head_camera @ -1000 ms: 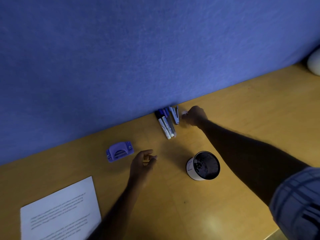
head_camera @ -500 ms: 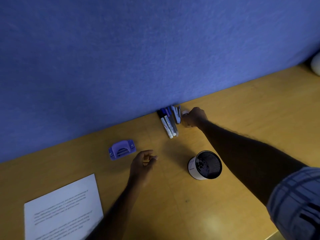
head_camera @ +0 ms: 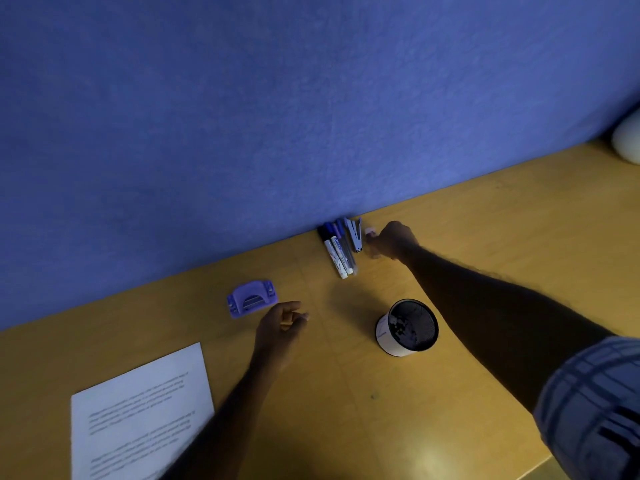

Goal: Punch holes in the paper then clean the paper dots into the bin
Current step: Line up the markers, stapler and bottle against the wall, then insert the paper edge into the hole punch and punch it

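A purple hole punch sits on the wooden desk, just up and left of my left hand. That hand rests on the desk with its fingers loosely curled and apart, holding nothing. A printed sheet of paper lies at the near left, partly under my left forearm. A black mesh bin with a white band stands upright right of centre. My right hand reaches to the back of the desk, fingers curled beside a small pale object; whether it grips it is unclear.
Several markers and a small grey stapler lie against the blue partition wall, left of my right hand. A white rounded object sits at the far right edge. My right forearm passes behind the bin.
Both hands stay almost where they were. The right hand's fingers shift slightly beside the pale object, and the view has drifted a little.
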The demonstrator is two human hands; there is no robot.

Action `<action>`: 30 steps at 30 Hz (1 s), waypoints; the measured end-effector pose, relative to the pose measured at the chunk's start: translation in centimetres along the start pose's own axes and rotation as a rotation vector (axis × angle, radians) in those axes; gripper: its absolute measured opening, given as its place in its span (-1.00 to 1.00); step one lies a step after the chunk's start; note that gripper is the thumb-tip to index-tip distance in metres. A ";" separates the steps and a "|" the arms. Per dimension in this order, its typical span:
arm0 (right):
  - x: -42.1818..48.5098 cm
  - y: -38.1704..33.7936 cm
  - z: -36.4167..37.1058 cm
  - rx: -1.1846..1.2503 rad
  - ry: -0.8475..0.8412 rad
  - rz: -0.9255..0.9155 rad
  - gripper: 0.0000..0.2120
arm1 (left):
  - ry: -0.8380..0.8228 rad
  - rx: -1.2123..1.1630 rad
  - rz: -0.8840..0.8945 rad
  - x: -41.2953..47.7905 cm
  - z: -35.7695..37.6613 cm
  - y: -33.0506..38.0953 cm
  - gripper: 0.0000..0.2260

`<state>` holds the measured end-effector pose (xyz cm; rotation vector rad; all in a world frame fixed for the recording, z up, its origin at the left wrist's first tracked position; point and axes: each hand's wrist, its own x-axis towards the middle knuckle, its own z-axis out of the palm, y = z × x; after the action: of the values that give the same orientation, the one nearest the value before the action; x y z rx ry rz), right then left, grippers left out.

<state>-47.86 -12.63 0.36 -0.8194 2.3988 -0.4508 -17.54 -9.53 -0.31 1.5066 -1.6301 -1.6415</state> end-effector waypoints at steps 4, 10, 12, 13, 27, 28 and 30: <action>-2.6 -1.0 -0.1 -0.138 0.050 -0.137 -0.68 | 0.036 0.027 0.025 -0.9 -1.1 -0.3 -0.80; -8.9 -2.5 1.1 -0.336 0.065 -0.425 -0.55 | 0.099 0.120 0.066 -3.8 -3.0 -1.8 -0.79; -11.5 -3.0 2.4 -0.459 0.082 -0.553 -0.52 | 0.123 0.140 0.066 -5.2 -3.7 -2.4 -0.76; -12.9 -3.2 3.1 -0.467 0.084 -0.592 -0.52 | 0.131 0.155 0.066 -6.0 -4.0 -2.7 -0.75; -28.1 -0.6 14.2 -0.579 -0.217 -0.780 -0.54 | 0.196 0.365 0.081 -14.7 -10.0 -9.8 -0.65; -28.8 -0.4 14.9 -0.588 -0.229 -0.788 -0.54 | 0.200 0.382 0.086 -15.2 -10.5 -10.3 -0.65; -30.0 -0.3 16.2 -0.594 -0.244 -0.797 -0.54 | 0.207 0.410 0.090 -16.3 -11.6 -11.3 -0.66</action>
<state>-18.18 4.26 -0.32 -1.9785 1.8995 0.1022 2.58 1.63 -0.81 1.6952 -1.9625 -1.1038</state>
